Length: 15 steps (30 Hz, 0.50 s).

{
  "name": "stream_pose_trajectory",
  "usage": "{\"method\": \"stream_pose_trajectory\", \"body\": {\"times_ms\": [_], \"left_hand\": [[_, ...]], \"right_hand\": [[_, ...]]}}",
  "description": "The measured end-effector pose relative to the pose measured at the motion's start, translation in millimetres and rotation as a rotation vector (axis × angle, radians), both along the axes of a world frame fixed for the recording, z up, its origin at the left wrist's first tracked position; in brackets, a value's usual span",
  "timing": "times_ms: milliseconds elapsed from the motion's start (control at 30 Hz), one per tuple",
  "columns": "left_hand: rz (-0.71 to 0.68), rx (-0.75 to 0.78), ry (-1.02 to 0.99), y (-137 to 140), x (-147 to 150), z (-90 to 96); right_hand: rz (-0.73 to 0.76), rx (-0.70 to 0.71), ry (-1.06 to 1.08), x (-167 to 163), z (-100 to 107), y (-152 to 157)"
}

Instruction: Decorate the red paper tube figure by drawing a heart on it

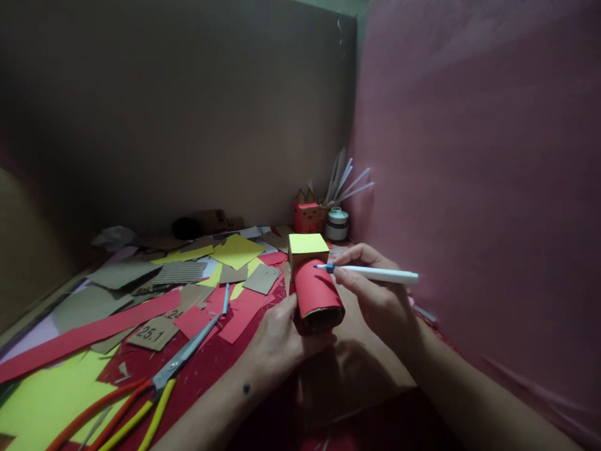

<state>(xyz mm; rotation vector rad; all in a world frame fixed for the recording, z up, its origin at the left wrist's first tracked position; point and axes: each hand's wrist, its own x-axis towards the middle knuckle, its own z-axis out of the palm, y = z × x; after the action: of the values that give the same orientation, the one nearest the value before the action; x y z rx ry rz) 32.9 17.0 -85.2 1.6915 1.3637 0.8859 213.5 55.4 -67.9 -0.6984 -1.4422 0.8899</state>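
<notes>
My left hand (277, 335) is wrapped round the lower left side of a red paper-covered cardboard tube (318, 291). The tube's open end faces me, and its far end meets a small cardboard box with a yellow paper top (307, 243). Between the thumb and fingers of my right hand (375, 300) is a white marker (378, 274) with a blue collar near its tip. That tip points left, over the tube's upper surface; whether it touches the paper I cannot tell. Under both hands lies a brown cardboard sheet (357, 388).
Scissors (173, 366) with red and yellow handles lie at the left among scraps of red paper (241, 310), yellow paper (237, 250) and cardboard (154, 332). At the back stand a red box with a drawn face (307, 217), a jar (337, 224) and white sticks (352, 181). A pink wall (479, 188) rises on the right.
</notes>
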Motion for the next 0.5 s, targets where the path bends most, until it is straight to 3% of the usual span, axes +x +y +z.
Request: {"method": "stream_pose_trajectory", "body": {"times_ms": [300,500], "left_hand": [[0.000,0.044,0.074,-3.7,4.2,-3.0],[0.034,0.138,0.115,0.7,5.1,-18.5]], "right_hand": [[-0.101,0.014,-0.122,-7.0,9.1,-5.6],[-0.125,0.014,-0.133,-9.0,10.6,-2.7]]}}
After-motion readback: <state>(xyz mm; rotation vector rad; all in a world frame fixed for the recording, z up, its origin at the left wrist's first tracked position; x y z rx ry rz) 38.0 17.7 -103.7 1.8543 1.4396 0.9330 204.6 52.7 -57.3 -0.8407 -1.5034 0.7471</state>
